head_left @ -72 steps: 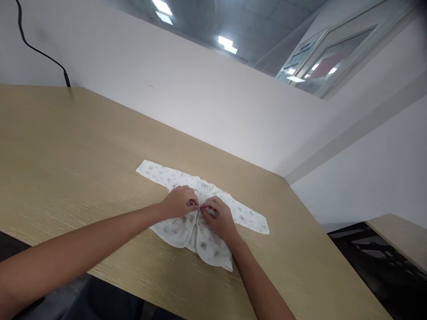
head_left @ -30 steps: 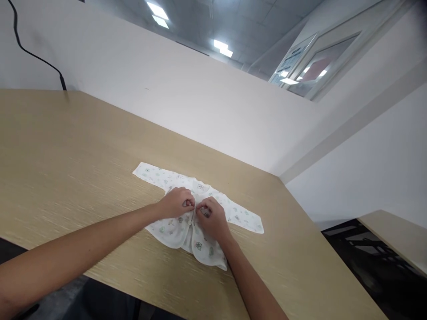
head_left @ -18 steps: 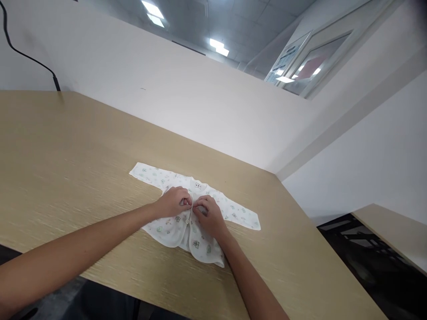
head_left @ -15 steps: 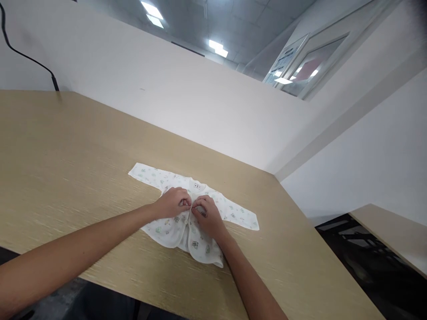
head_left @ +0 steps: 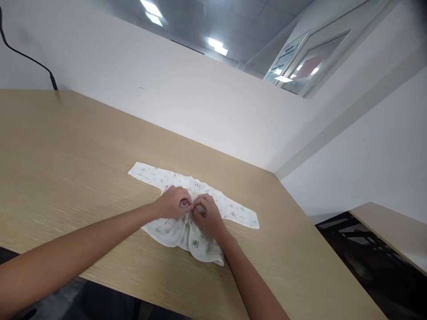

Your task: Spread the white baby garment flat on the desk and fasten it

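Note:
A small white baby shirt (head_left: 165, 231) with a green and grey animal print lies spread on the table, front side up and sleeves stretched out. Its neck points away from me and its lower front edges hang apart. At the middle of the front opening, my left hand (head_left: 174, 202) pinches one edge of the shirt. My right hand (head_left: 207, 213) pinches the other edge, its fingertips meeting those of the left. The fingers cover what lies exactly between them. Just below them a small pale button (head_left: 186, 221) shows on the edge.
The wood-grain table (head_left: 83, 146) runs up to a white partition (head_left: 187, 102) at the back. A black cable (head_left: 31, 59) comes down to the table at the far left. Beyond the right edge are a dark gap (head_left: 363, 253) and another light surface (head_left: 393, 226).
The fingertips of both hands have come closer together and now touch at the front opening. The shirt lies almost as before.

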The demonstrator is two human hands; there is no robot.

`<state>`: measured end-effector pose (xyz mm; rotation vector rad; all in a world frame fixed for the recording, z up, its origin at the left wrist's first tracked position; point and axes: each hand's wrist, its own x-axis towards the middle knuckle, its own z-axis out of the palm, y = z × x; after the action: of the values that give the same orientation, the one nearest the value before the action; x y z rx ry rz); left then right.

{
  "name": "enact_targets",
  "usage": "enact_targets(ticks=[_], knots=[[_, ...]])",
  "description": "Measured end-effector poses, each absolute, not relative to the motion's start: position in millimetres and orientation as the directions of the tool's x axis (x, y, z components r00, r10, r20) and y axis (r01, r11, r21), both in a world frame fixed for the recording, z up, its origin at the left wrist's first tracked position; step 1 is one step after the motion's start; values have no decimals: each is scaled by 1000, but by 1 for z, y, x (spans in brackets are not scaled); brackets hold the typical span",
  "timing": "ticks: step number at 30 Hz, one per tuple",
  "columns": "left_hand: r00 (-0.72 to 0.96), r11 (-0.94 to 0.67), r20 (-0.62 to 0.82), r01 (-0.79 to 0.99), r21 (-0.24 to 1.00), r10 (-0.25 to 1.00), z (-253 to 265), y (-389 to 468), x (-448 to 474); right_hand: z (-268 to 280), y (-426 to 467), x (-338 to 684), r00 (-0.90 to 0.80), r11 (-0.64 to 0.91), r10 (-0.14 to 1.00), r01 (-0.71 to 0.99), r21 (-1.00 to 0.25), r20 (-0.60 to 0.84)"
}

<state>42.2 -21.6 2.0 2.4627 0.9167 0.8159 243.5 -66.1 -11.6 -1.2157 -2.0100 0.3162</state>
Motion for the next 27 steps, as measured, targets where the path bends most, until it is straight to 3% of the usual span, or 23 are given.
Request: enact_targets(ticks=[27], knots=[[593,-687,368,505,522,716,2,-22,43,-11,-66,242,-259,538,820,653,-534,510]])
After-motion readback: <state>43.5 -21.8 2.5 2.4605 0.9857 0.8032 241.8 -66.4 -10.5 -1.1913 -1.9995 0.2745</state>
